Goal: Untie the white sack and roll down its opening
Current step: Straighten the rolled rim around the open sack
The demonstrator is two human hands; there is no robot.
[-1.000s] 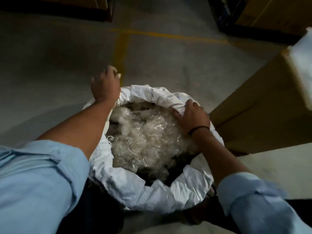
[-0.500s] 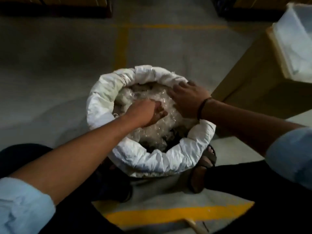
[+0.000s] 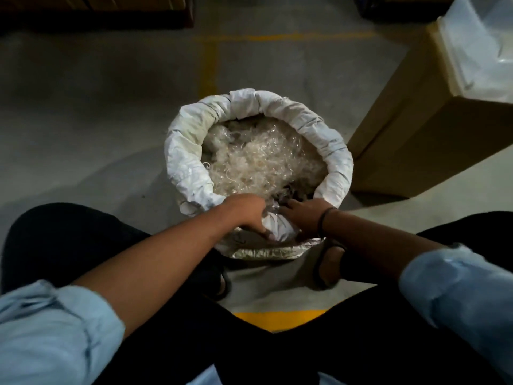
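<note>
The white sack (image 3: 183,159) stands open on the floor between my knees, its top rolled into a thick collar. Pale, shiny shredded plastic (image 3: 261,162) fills it. My left hand (image 3: 247,213) and my right hand (image 3: 304,215) are side by side at the near rim, both gripping the same fold of the sack's white fabric (image 3: 277,227). The fingertips are hidden in the folds.
A tall cardboard box (image 3: 416,129) lined with clear plastic stands to the right of the sack. Yellow floor lines (image 3: 208,68) run behind the sack and under my legs. My sandalled feet (image 3: 329,266) flank the sack's base. Dark pallets sit along the far edge.
Both hands have come from the middle and far side of the opening to the near rim and taken hold of its fold. The view has pulled back and the collar looks more tightly rolled.
</note>
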